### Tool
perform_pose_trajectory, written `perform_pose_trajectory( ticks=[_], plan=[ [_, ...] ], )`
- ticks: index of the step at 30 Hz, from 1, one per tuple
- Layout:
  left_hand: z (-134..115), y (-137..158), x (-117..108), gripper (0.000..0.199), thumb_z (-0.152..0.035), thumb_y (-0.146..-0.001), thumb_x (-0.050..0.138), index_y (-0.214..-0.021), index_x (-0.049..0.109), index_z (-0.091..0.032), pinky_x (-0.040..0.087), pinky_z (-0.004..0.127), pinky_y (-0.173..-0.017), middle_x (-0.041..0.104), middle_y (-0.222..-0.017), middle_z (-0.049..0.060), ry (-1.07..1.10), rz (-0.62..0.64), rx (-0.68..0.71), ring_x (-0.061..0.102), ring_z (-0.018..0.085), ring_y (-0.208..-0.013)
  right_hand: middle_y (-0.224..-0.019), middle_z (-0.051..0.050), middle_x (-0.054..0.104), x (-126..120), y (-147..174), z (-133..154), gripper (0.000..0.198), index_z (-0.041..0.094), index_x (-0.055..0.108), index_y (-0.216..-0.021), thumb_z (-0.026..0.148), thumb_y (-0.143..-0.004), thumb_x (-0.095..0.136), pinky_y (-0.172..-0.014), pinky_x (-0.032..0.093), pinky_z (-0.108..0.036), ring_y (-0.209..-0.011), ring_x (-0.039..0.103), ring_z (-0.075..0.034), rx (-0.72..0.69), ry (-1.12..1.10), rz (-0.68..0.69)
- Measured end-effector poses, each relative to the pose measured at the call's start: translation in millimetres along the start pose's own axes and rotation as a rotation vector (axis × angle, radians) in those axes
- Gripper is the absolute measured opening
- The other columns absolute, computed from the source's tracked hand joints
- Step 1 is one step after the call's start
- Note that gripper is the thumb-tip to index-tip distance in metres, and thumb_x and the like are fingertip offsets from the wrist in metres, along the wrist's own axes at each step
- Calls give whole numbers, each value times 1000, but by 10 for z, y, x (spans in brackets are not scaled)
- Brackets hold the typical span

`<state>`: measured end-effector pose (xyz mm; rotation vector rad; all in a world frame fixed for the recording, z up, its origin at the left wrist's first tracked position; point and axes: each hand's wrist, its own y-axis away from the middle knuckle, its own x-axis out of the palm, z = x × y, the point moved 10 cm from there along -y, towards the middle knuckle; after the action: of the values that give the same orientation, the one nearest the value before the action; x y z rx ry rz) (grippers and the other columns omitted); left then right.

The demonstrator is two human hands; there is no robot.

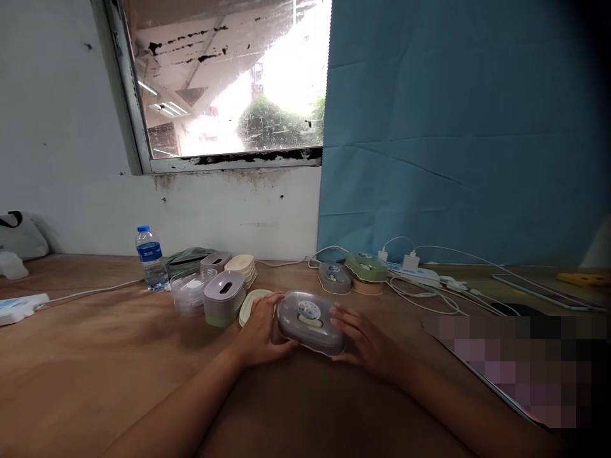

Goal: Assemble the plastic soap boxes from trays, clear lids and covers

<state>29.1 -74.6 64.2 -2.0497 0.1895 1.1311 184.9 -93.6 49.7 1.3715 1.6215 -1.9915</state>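
Note:
A grey lunch box (315,336) with a clear cover is between my hands, low over the wooden table. A round printed sticker and a pale, long piece show on its top. My left hand (261,336) grips its left end, thumb along the near edge. My right hand (366,338) holds the right end, fingertips on the top rim and thumb low at the near corner. Partly behind my left hand lies a cream lid (252,304). Left of it stand a lilac-topped box with a green base (224,298) and a stack of clear covers (191,291).
Farther back are stacked cream lids (242,267), a grey box (334,278) and a green-topped box (366,267). A water bottle (151,261) stands at left. White cables run to a power strip (415,275); a blurred-out screen (515,369) lies at right.

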Motion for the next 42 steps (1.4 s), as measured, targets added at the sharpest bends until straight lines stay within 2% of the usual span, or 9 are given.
perform_pose_trajectory(
  ticks=[8, 13, 22, 27, 31, 35, 37, 39, 42],
  plan=[
    [25, 37, 94, 100, -51, -46, 71, -126, 21, -18, 30, 40, -97, 39, -123, 12, 131, 92, 7, 37, 28, -114, -116, -8, 56, 37, 22, 106, 38, 23, 54, -108, 32, -72, 62, -99, 35, -42, -122, 36, -24, -107, -171, 80],
    [13, 60, 153, 100, -52, -45, 71, -125, 21, -18, 34, 39, -95, 38, -122, 13, 181, 128, -12, 39, 28, -112, -120, -10, 51, 54, 15, 20, 41, 22, 57, -103, 37, -65, 63, -99, 32, -44, -123, 33, -27, 54, -197, 140],
    [53, 88, 313, 102, -53, -47, 70, -128, 19, -16, 33, 40, -96, 37, -124, 14, 234, 179, -49, 37, 28, -114, -135, -16, 30, 123, -36, 35, 82, 16, 25, -130, 32, -60, 65, -99, 29, -42, -124, 29, -28, 200, -377, 237],
    [84, 95, 346, 105, -53, -47, 70, -129, 15, -18, 33, 41, -95, 34, -127, 14, 268, 220, -95, 36, 29, -115, -132, -13, 34, 245, -20, -23, 89, 17, 20, -134, 39, -61, 66, -96, 33, -38, -119, 35, -26, 354, -456, 265],
    [57, 88, 356, 107, -50, -47, 72, -130, 13, -18, 32, 41, -96, 32, -130, 14, 334, 269, -78, 35, 29, -117, -130, -10, 35, 221, -36, -59, 87, 22, 27, -133, 48, -58, 65, -97, 31, -39, -119, 34, -27, 275, -462, 213],
    [3, 99, 345, 105, -46, -48, 73, -130, 14, -19, 31, 38, -97, 39, -126, 12, 368, 327, -1, 38, 26, -116, -129, -10, 40, 36, -36, -215, 78, 22, 36, -129, 62, -64, 53, -98, 28, -41, -119, 35, -28, 274, -514, -4],
    [-4, 118, 352, 101, -47, -50, 72, -129, 17, -18, 32, 37, -96, 42, -124, 12, 331, 368, 23, 40, 26, -113, -129, -9, 42, 20, -5, -361, 75, 23, 37, -127, 66, -66, 46, -96, 32, -39, -116, 40, -27, 374, -641, -99],
    [-47, 137, 357, 93, -50, -52, 69, -127, 25, -18, 34, 37, -94, 44, -121, 11, 275, 412, 73, 43, 26, -109, -125, -9, 47, 126, 80, -580, 73, 22, 41, -123, 67, -66, 45, -86, 41, -36, -106, 49, -25, 590, -828, -169],
    [-190, 146, 329, 80, -54, -60, 62, -124, 31, -18, 34, 37, -93, 47, -118, 10, 238, 445, 201, 44, 25, -106, -103, -12, 62, 400, 239, -819, 68, 18, 45, -117, 66, -70, 38, -51, 46, -27, -75, 60, -21, 916, -1037, -200]
  ],
)
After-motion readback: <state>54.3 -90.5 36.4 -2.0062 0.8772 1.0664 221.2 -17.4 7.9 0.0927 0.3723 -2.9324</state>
